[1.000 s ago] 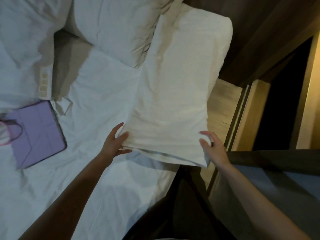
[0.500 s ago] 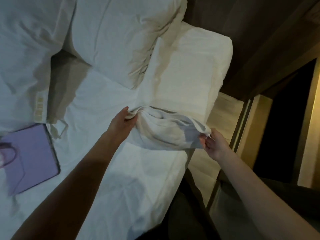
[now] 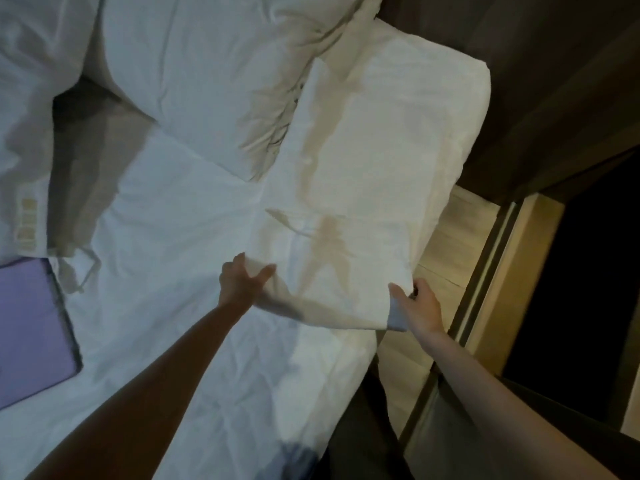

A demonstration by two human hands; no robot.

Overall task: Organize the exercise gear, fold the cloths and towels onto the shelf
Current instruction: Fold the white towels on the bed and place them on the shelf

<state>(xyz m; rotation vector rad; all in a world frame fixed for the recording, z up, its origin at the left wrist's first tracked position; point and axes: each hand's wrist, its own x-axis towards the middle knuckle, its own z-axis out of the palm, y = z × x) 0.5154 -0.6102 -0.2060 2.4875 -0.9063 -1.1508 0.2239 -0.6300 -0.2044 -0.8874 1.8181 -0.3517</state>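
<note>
View from my head camera, looking down at a bed (image 3: 166, 258) with a rumpled white sheet that fills the left and middle of the frame.

The white cloth (image 3: 363, 168) lies along the right side of the bed, running from the upper right of the frame down to the lower middle. A crease crosses it about halfway.

My left hand (image 3: 244, 282), in the middle of the frame, has its grip pinching the near left corner of the white cloth between thumb and fingers. My right hand (image 3: 420, 306), right of middle, has its grip closed on the near right corner, thumb on top and fingers curled under the edge. The near edge sags between the two hands and is lifted slightly off the sheet.

A large white pillow (image 3: 207, 81) lies at the top middle, its corner touching the cloth's left edge. A second white pillow (image 3: 38, 98) fills the upper left.

A flat purple case (image 3: 31, 334) rests on the sheet at the left edge of the frame. I cannot tell whether it holds anything.

A pale wooden ledge (image 3: 453, 251) runs just beside the bed on the right, with a dark wall (image 3: 554, 81) above it in the upper right.
</note>
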